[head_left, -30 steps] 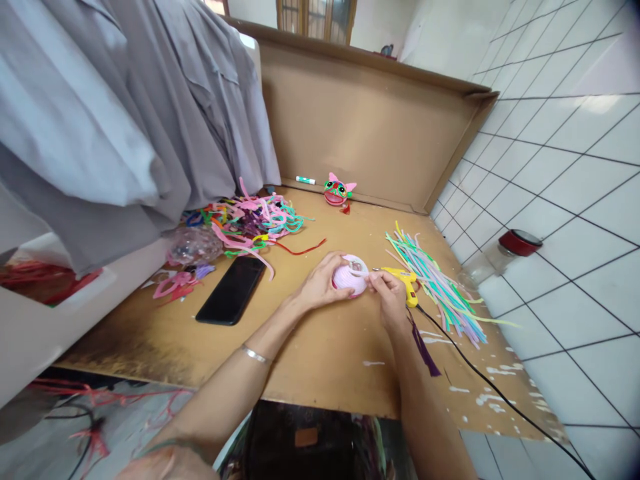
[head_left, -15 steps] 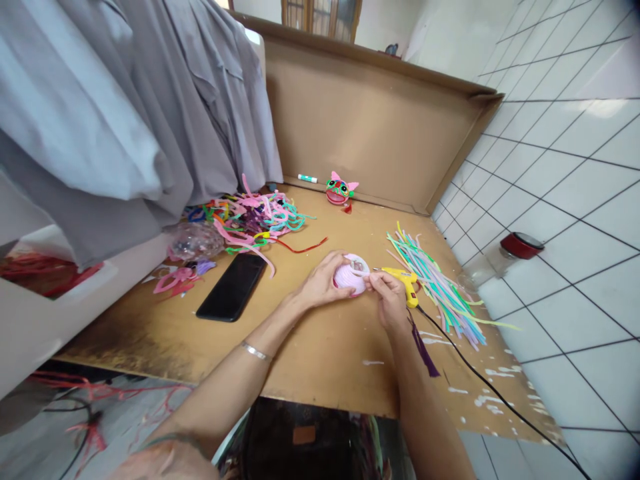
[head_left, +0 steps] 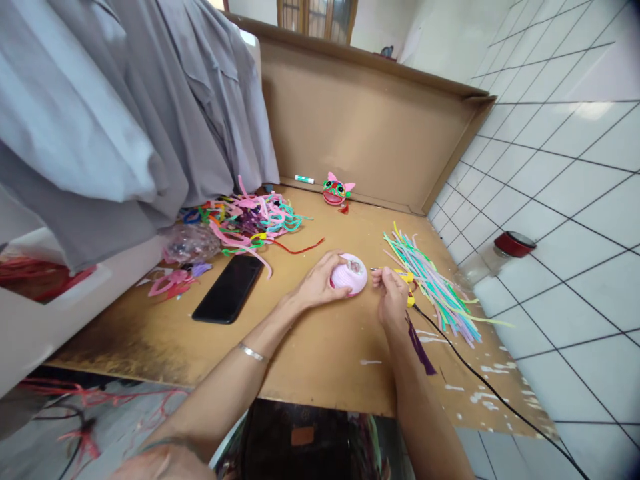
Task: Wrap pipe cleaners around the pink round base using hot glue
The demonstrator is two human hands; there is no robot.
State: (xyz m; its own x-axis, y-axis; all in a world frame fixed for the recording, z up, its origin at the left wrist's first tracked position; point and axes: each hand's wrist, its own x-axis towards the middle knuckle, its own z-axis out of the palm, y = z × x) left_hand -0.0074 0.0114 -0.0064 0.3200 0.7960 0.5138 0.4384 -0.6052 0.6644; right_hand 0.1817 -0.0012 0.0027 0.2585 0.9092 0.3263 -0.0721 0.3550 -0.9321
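Note:
A lilac ball (head_left: 344, 278), wound in fuzzy strips and with a clear patch on top, rests on the table. My left hand (head_left: 320, 280) is closed around its left side, thumb at the front. Just right of the ball, and apart from it, is my right hand (head_left: 391, 290) with curled fingers; what they hold, if anything, is hidden. Partly behind that hand lies a yellow glue gun (head_left: 411, 300), its tip showing left of the fingers. A purple tassel (head_left: 421, 348) lies beside my right wrist.
Pipe cleaners (head_left: 433, 287) lie bundled at right, near a glass jar with a red lid (head_left: 514, 244). At left are a black phone (head_left: 227, 290) and a tangled pile of coloured strips (head_left: 260, 217). A decorated figure (head_left: 336, 191) and a glue stick (head_left: 304, 179) stand by the cardboard wall (head_left: 355, 120).
My right hand has let go of the lilac strip on the ball and drawn slightly away to the right. My left hand keeps its hold, and the ball's clear top shows more.

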